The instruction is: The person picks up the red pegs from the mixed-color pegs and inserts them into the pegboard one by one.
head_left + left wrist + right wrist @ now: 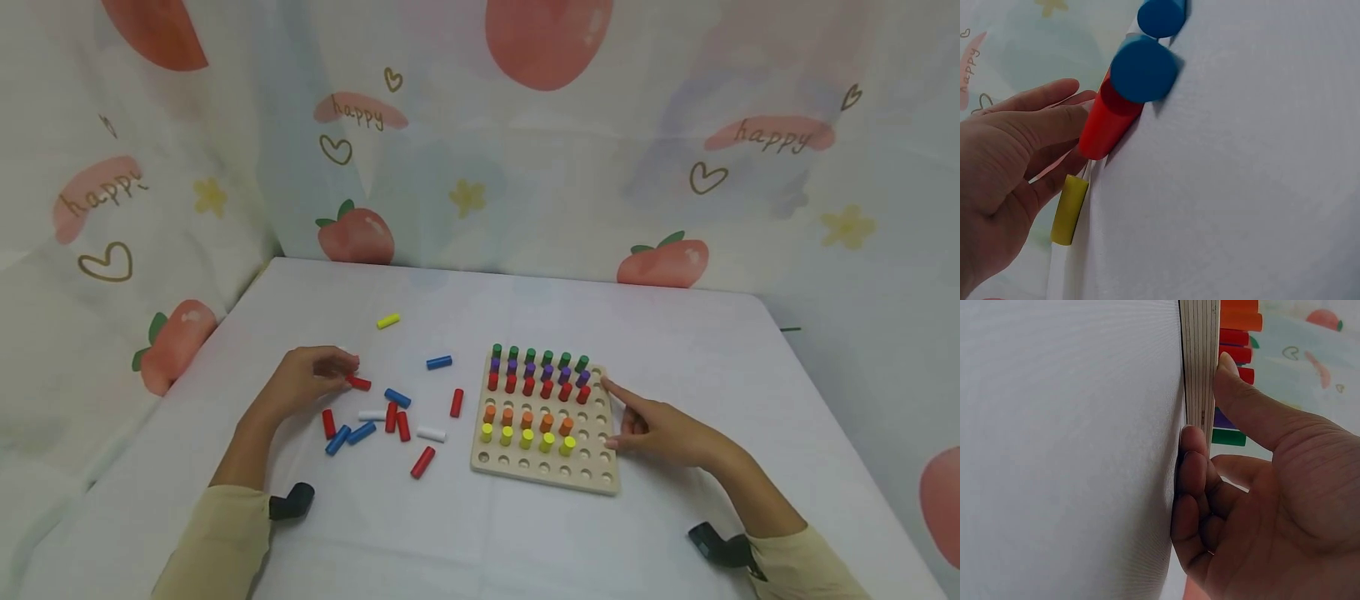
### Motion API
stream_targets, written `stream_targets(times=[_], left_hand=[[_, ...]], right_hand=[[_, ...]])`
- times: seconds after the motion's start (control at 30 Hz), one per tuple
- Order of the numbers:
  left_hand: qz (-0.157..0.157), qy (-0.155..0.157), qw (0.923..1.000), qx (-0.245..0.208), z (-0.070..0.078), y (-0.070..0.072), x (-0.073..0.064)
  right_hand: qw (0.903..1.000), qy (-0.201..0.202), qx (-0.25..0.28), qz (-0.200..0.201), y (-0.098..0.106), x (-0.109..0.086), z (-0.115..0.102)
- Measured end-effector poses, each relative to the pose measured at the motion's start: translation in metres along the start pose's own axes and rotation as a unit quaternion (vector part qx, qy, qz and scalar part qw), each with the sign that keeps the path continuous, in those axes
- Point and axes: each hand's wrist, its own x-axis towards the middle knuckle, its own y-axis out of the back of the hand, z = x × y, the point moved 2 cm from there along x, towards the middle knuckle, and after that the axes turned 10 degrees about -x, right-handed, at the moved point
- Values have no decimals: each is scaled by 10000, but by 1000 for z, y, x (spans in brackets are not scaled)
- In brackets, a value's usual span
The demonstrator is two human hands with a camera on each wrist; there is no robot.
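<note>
My left hand [307,379] reaches down over the left side of the table, with its fingertips right at one end of a lying red peg [359,383]. In the left wrist view this red peg [1110,122] lies beside the fingers, partly covered by a blue peg [1144,69] nearer the camera. My right hand [660,429] rests at the right side of a wooden pegboard [525,472]. Its index finger stretches to the board's far right corner, and the thumb touches the right edge. In the right wrist view, the other fingers [1192,472] are bent low beside the board's edge.
Green, purple, red, orange and yellow pegs [547,442] stand in rows on the board; other holes are bare. Loose red, blue [438,362] and white pegs [432,434] lie left of it. A yellow peg [387,321] lies farther back. Patterned cloth [450,142] hangs behind the table.
</note>
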Motion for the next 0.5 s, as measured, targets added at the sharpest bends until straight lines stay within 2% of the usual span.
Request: stream_targets(times=[0.13, 0.37, 0.5], left_hand=[[70, 70, 9999, -60, -1, 0, -2], [83, 139, 9998, 138, 4, -3, 0], [93, 75, 9999, 90, 8, 0, 0]], right_hand=[[10000, -20, -22, -4, 0, 0, 0], [10000, 14, -47, -19, 3, -2, -2], [10000, 12, -30, -35, 2, -2, -1]])
